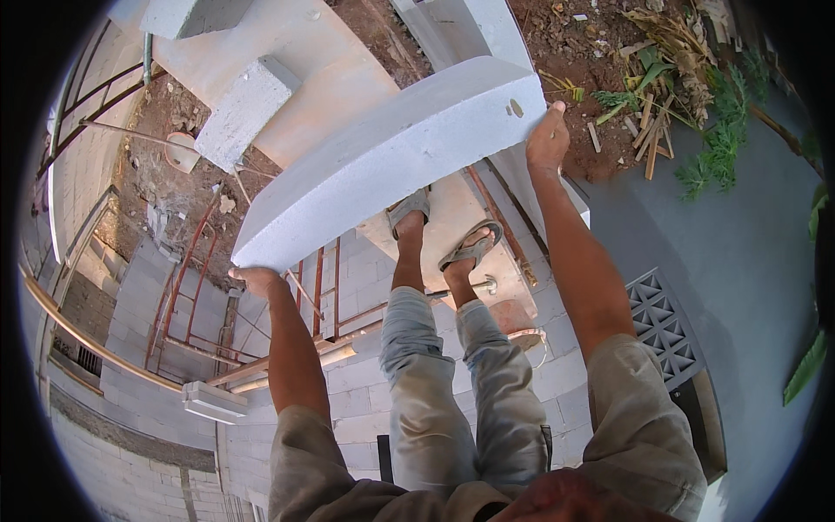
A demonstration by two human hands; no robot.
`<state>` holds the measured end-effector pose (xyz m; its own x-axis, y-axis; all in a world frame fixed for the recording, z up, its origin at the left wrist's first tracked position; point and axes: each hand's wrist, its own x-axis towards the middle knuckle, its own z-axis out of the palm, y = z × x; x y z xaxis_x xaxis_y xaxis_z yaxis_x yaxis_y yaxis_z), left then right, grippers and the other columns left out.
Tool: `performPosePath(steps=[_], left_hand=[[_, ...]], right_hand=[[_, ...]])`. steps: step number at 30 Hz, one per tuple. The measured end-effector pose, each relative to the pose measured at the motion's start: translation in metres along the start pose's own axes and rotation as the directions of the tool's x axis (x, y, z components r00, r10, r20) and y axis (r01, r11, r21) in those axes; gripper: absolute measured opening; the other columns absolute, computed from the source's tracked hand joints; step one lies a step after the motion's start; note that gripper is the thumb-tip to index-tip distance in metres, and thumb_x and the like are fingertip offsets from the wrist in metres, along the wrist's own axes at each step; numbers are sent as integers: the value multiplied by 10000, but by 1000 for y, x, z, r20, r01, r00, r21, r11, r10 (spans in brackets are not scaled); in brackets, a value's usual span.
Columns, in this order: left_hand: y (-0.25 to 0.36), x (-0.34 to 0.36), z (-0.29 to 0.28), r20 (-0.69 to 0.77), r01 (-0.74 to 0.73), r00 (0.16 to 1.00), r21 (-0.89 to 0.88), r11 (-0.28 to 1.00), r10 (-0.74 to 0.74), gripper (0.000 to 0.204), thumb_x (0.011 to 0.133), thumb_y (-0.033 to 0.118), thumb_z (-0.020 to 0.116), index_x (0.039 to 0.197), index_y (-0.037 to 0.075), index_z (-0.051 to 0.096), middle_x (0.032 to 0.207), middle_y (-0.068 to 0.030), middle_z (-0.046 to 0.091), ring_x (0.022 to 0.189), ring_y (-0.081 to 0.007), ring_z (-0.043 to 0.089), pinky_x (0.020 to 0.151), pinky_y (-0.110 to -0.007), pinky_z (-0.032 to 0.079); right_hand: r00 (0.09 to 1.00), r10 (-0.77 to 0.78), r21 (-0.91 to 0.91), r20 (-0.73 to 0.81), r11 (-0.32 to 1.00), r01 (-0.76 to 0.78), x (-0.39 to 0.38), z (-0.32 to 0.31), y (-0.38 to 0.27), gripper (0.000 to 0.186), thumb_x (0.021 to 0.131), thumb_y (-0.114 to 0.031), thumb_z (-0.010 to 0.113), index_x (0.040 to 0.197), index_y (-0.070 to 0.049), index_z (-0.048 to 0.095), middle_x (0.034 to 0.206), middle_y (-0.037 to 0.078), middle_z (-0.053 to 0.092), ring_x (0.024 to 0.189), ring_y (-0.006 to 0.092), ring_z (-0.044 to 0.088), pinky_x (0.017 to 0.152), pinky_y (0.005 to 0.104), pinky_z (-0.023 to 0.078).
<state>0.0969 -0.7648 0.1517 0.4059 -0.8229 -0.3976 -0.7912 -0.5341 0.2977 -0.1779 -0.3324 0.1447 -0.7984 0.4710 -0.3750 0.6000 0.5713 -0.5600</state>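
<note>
A long white aerated concrete block (387,161) is held out in front of me, tilted so that its right end is farther away than its left. My left hand (258,280) grips the near left end, with part of its fingers hidden by the block. At the far right end, my right hand (548,141) is closed on the edge, thumb upward. A small dark chip mark shows on the block's face close to the right hand. Below it, my sandalled feet stand on a narrow plank (444,222).
Another white block (250,111) lies on the broad board (348,74) ahead, and one more (193,13) sits beyond it. Red scaffold tubes (178,296) run below on the left. A block wall top (448,39) rises ahead right. Plants and debris (661,96) cover the ground at right.
</note>
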Motion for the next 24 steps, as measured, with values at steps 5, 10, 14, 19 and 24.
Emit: performPosePath(steps=[5, 10, 14, 19, 24], left_hand=[[36, -27, 8, -8, 222, 973, -213, 951, -229, 940, 941, 680, 146, 1421, -114, 299, 1449, -244, 393, 1302, -389, 435, 1101, -473, 364], [87, -124, 39, -205, 0, 974, 414, 910, 94, 965, 916, 714, 140, 1455, -79, 248, 1509, -222, 299, 1366, -430, 320, 1112, -529, 319], [66, -154, 84, 35, -466, 859, 463, 754, 510, 972, 906, 734, 146, 1494, -39, 187, 1533, -301, 171, 1437, -429, 164, 1151, -564, 162], [32, -221, 109, 242, -844, 480, 390, 368, 844, 1012, 905, 738, 127, 1483, -93, 139, 1539, -337, 78, 1458, -433, 51, 1154, -569, 76], [-24, -243, 109, 406, -928, 159, 373, -5, 900, 1056, 904, 740, 109, 1452, -163, 95, 1504, -397, 80, 1441, -483, 40, 1151, -566, 99]], right_hand=[[740, 603, 156, 298, 734, -661, -36, -8, 80, 751, 979, -571, 325, 1113, 113, 606, 864, 159, 696, 793, 292, 654, 797, 391, 500], [700, 517, -219, 494, 852, -475, -192, 11, 158, 479, 960, -432, 522, 1100, 15, 622, 902, 144, 706, 765, 208, 691, 733, 344, 523], [448, 525, -68, 724, 701, -710, -257, -4, 121, 473, 963, -418, 521, 1160, 5, 596, 930, 145, 701, 782, 218, 690, 739, 339, 530], [560, 401, 266, 725, 588, -764, -269, -24, 136, 488, 968, -426, 503, 1132, 24, 597, 914, 157, 703, 763, 200, 682, 713, 360, 527], [553, 511, 380, 658, 409, -830, -261, -110, 212, 398, 987, -386, 504, 1150, -37, 603, 957, 97, 693, 833, 157, 671, 744, 280, 496]])
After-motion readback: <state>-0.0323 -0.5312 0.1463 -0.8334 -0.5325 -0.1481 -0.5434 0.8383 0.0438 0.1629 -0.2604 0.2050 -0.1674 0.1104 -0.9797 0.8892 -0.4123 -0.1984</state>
